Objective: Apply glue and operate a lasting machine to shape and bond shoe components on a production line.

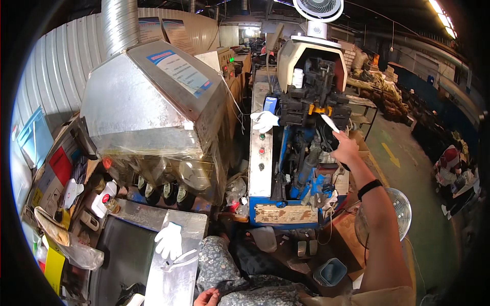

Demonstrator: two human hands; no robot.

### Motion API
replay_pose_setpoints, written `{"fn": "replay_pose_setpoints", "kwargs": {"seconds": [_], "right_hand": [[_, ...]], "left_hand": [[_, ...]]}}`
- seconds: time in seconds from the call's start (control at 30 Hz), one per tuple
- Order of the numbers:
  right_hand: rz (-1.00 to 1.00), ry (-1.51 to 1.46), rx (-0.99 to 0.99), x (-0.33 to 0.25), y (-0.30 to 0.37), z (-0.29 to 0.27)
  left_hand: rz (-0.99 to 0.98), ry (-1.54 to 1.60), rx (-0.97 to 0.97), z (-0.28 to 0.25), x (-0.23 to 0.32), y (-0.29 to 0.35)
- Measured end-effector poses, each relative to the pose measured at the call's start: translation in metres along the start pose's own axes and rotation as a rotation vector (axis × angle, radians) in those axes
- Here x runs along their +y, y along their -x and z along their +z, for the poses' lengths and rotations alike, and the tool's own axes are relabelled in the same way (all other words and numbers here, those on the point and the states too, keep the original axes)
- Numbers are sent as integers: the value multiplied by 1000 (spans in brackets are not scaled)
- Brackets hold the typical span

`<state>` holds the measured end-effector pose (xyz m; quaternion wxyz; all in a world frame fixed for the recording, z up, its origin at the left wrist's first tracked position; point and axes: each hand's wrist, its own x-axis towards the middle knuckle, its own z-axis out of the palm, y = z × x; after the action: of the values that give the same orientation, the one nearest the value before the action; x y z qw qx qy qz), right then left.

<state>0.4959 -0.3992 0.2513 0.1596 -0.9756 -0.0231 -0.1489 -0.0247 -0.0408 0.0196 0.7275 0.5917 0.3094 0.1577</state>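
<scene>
My right hand (346,149) reaches forward to the machine (310,148) with the blue base, its fingers closed round a slim white tool (329,123). The tool's tip is close to a yellow-orange part (320,109) on the dark machine head; whether they touch I cannot tell. Low in the picture, my left hand (207,297) rests by the grey floral cloth (220,262) over my lap. Its visible fingers are curled together, and anything in them is hidden. Pliers (182,259) and a white glove (169,240) lie on the metal plate to the left.
A large metal hood (140,107) stands left, several dark shoes (169,193) under its front edge. Another white glove (265,121) and a phone (270,105) lie on the machine's left side. A round fan (398,213) is beside my right forearm; a grey-blue bin (330,272) stands below.
</scene>
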Motion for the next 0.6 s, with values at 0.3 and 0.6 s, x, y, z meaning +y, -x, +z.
{"fn": "replay_pose_setpoints", "kwargs": {"seconds": [0.3, 0.6], "right_hand": [[-61, 77, 40, -33, 37, 44], [-403, -444, 140, -5, 48, 29]], "left_hand": [[16, -177, -58, 17, 8, 17], [139, -592, -177, -9, 19, 41]]}}
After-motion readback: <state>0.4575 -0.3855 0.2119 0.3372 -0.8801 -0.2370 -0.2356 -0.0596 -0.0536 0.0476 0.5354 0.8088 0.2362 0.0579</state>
